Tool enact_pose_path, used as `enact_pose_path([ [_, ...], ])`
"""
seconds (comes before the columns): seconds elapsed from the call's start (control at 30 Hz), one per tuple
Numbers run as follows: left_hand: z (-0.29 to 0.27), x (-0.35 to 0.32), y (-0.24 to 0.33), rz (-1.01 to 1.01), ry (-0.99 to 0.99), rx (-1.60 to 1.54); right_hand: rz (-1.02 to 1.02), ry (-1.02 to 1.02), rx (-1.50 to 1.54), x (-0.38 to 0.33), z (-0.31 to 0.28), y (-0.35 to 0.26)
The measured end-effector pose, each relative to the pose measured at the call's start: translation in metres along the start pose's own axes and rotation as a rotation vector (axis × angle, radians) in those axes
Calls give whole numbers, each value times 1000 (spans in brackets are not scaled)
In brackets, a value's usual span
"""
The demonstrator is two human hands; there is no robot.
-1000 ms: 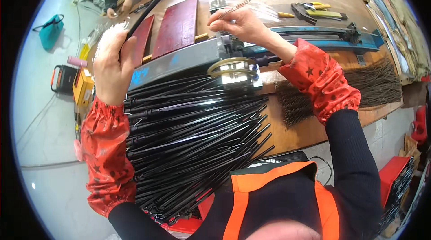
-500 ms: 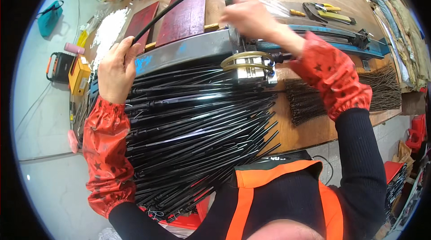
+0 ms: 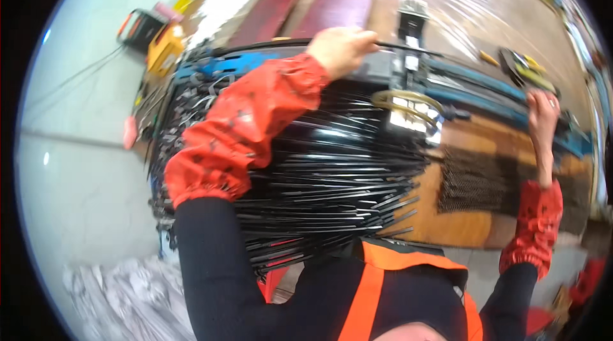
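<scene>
My left hand (image 3: 338, 50) is near the top middle of the frame. It is closed around one thin black rod (image 3: 408, 49). The rod lies almost flat. Its long way runs left to right across the picture, and the free end sticks out to the right, toward the small grey machine (image 3: 412, 63) on the blue rail (image 3: 485, 82).

My right hand (image 3: 543, 114) is far over on the right side. It sits on the blue rail. The picture is blurry there, so I cannot tell if it is open or holding on tight.

Under my left arm is a big pile of black rods (image 3: 319, 175). They lie side by side on the wooden desk (image 3: 447, 226), and they also point left to right. A second, smaller bunch of dark rods (image 3: 479, 181) lies lower right.

What could go wrong? I think the rod could slip, because I hold it only at one end and it is long and thin. The far end could droop and miss the machine. My red sleeve (image 3: 249, 124) rests right over the pile, so it could push rods off the desk edge. My fingers are close to the machine too, and they could get pinched.
</scene>
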State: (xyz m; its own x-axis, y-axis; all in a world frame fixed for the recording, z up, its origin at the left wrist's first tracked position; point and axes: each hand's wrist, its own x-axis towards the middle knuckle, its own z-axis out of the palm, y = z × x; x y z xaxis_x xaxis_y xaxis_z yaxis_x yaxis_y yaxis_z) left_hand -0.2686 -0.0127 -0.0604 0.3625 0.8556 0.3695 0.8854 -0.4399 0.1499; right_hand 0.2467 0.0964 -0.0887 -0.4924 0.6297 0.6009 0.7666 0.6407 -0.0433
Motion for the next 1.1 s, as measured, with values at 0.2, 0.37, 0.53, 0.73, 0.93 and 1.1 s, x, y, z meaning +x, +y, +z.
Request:
enact_pose_path([
  [0.2,10,1,15,-138,-22,-80,54,15,71,-9,8,3],
  [0.37,23,3,16,-97,49,-120,74,65,73,-13,11,13],
  [0.53,20,2,18,-157,-42,16,119,44,83,-9,9,8],
  [0.73,25,7,11,-73,-44,-17,154,79,64,-20,3,6],
  [0.93,23,4,15,-52,-11,47,-120,-31,-35,5,-4,-99],
  [1.1,28,4,21,-103,36,122,-96,47,151,-23,0,-139],
])
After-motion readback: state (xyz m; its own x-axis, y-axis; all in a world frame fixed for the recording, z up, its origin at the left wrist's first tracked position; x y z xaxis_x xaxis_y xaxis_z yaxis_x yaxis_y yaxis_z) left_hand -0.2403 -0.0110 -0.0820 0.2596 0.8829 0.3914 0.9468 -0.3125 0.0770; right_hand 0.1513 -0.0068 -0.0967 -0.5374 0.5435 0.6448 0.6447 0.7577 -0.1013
